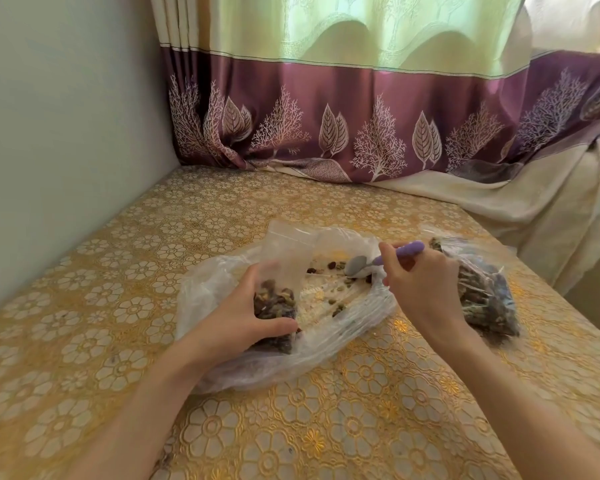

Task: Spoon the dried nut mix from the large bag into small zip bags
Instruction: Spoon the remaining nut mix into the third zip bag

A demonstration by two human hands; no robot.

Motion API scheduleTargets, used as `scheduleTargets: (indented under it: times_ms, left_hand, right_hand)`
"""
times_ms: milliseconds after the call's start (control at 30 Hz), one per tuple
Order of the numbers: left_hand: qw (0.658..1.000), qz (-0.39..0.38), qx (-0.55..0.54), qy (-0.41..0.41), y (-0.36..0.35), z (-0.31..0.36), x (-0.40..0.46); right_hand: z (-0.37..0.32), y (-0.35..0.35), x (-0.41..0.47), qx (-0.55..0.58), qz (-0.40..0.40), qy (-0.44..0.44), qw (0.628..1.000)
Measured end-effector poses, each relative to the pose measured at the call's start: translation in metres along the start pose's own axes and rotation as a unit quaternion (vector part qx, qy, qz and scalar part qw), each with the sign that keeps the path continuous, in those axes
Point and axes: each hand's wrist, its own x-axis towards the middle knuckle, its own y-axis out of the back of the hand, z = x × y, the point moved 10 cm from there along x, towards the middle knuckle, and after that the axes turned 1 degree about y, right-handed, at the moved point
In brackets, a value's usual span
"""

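A large clear plastic bag (357,318) lies open in the middle of the table, with a few loose nuts and crumbs (336,301) scattered inside. My left hand (243,313) grips a small zip bag (281,271) held upright inside the large bag; its lower part is filled with dark nut mix. My right hand (420,282) holds a spoon (357,265) by its purple handle, the metal bowl down among the loose nuts in the large bag.
A filled zip bag of nut mix (489,292) lies just right of my right hand. The table (361,427) has a gold floral cloth. A wall runs along the left, a purple curtain (361,126) hangs at the back, and the table's edge drops off on the right.
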Motion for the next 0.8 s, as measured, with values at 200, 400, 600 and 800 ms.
scheduleTargets:
  times_ms: [200, 400, 600, 800]
  left_hand:
    - [1.000, 0.000, 0.010, 0.001, 0.000, 0.000, 0.000]
    - [1.000, 0.000, 0.020, -0.001, 0.000, -0.001, 0.001]
    - [1.000, -0.004, 0.021, 0.001, 0.000, -0.002, 0.000]
    - [1.000, -0.005, 0.030, 0.001, 0.000, -0.003, 0.001]
  right_hand:
    - [0.005, 0.000, -0.003, 0.065, 0.016, -0.033, 0.997]
    - [0.014, 0.002, 0.001, 0.090, 0.028, -0.049, 0.994]
    - [0.020, -0.013, 0.004, 0.108, 0.010, -0.077, 0.991]
    - [0.055, -0.027, 0.003, 0.236, -0.040, -0.220, 0.946]
